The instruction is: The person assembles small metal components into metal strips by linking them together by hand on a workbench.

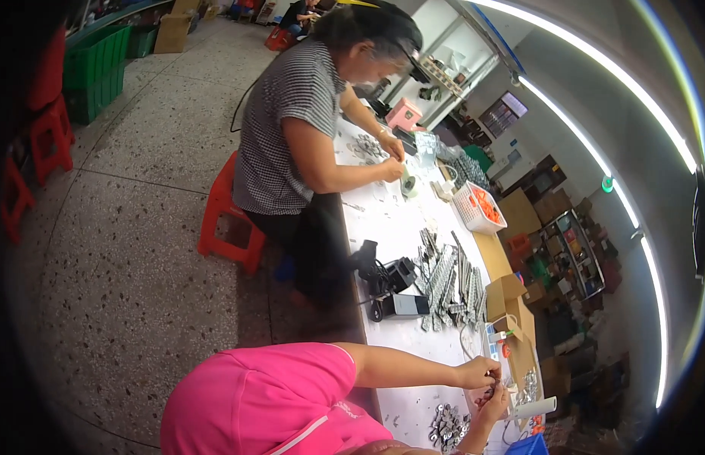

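My left hand reaches across the white table with its fingers pinched together. Just beside it is my right hand, also closed, fingertips meeting those of the left. Whatever small thing sits between them is too small to make out. Close to my right forearm lies a pile of small metal pieces. A white tube-shaped object and some shiny small parts are beyond my hands.
A heap of metal strips lies near a black device with cables. An open cardboard box, a white basket of orange parts and a blue bin stand around. A co-worker works beside a red stool.
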The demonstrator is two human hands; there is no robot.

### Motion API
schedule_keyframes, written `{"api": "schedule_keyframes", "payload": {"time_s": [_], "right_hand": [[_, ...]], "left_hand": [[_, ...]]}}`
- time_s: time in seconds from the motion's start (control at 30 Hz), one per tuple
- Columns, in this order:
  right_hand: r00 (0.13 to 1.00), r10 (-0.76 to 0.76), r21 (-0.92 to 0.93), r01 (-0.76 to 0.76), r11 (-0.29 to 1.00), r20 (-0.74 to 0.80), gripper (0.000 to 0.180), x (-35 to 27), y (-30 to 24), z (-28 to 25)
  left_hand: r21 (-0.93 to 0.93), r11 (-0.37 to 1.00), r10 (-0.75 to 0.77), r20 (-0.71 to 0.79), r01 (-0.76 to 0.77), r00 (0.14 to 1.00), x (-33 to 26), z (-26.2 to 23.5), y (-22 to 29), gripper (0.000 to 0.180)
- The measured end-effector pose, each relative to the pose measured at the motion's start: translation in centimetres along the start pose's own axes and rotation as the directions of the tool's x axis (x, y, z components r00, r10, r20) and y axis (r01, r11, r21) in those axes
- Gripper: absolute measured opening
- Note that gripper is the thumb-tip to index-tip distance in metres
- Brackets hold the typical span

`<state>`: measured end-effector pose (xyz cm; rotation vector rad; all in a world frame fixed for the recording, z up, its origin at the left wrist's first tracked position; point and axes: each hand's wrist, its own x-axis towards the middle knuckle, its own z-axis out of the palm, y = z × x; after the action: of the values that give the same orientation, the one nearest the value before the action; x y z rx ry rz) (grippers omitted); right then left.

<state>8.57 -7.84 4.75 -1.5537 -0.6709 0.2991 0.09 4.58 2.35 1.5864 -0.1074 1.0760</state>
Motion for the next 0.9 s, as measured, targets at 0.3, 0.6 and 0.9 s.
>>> {"api": "schedule_keyframes", "payload": {"time_s": [0.3, 0.6, 0.9], "right_hand": [[0.989, 0.064, 0.038, -0.059, 0.998, -0.131, 0.021, -2.8, 2.8, -4.3], [0.964, 0.194, -0.026, -0.201, 0.979, -0.182, 0.019, -6.6, 5.4, -5.9], [0.932, 0.317, -0.035, -0.328, 0.944, -0.177, 0.016, -7.8, 4.2, -4.7]], "left_hand": [[-0.146, 0.949, -0.24, 0.233, 0.278, 0.942, -1.7, 4.8, -1.5, 0.016], [-0.147, 0.937, -0.251, 0.342, 0.316, 0.906, -5.2, 5.0, -2.0, 0.014], [-0.041, 0.94, -0.3, 0.369, 0.338, 0.88, -5.1, 2.5, -1.1, 0.015]]}}
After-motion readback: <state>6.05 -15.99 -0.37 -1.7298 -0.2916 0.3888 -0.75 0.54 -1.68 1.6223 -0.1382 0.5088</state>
